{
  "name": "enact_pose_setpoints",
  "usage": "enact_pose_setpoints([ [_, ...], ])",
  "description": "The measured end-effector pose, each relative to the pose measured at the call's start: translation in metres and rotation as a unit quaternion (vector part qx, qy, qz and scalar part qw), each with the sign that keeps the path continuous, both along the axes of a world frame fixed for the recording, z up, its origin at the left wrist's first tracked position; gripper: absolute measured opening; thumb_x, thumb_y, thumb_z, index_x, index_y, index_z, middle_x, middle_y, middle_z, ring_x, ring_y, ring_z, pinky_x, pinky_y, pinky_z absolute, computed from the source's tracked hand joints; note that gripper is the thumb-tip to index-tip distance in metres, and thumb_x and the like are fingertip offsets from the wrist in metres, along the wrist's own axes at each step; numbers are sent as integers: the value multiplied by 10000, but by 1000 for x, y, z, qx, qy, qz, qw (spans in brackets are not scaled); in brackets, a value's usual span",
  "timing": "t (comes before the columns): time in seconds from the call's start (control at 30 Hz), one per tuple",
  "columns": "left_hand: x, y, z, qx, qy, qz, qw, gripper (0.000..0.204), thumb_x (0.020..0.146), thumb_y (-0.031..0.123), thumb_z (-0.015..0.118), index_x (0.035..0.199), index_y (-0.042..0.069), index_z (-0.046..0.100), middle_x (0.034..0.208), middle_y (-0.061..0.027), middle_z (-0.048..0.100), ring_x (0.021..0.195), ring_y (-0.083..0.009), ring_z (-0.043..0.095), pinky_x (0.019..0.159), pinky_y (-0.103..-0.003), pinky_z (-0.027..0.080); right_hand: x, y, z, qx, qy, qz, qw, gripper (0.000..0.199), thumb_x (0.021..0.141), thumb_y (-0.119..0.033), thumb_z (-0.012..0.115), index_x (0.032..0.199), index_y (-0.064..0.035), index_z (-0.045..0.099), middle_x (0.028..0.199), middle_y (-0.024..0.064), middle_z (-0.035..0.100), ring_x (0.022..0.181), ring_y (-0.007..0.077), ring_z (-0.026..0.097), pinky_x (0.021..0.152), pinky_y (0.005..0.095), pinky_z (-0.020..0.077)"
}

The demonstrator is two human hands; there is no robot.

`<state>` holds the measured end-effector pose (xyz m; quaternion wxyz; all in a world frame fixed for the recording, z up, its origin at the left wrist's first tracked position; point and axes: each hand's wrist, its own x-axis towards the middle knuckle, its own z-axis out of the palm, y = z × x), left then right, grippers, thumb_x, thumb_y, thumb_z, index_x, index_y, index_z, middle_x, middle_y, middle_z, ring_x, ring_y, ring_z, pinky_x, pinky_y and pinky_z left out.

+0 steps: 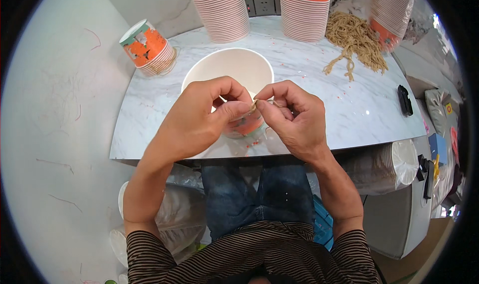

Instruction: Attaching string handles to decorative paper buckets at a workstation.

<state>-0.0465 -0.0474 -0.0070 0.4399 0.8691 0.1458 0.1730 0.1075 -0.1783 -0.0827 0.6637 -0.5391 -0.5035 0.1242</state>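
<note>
The left hand point(199, 117) and right hand point(297, 117) are close together, fingertips pinching a cord point(254, 104) at the tub point(227, 66)'s near side. The tub sits near the table point(149, 119)'s front edge.

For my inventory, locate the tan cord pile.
In the head view, the tan cord pile lies at the right rear of the table, between a cup stack and wrapped cups.
</note>
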Motion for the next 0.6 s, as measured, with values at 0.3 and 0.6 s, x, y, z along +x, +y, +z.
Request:
enact_pose_setpoints([
  [0.3, 3, 9, 3, -143, 42, -28, 988, 158, 1012, 131, 683, 1003, -26, 693, 897, -22, 695, 803, -80, 635, 728, -248, 538, -1, -2, -7, -25, 4, 9, 1000, 125, 907, 15, 701, 1027, 2, 735, 628, -92, 381, 584, 5, 351, 557, 205, 365],
  [0.6, 10, 4, 2, -126, 40, -12, 991, 157, 1010, 115, 694, 1021, -42, 710, 921, -27, 714, 820, -83, 665, 747, -239, 568, -2, -7, -3, -13, 37, 8, 999, 128, 938, -62, 731, 1018, 35, 754, 666, -67, 543, 595, 5, 383, 536, 206, 349],
])
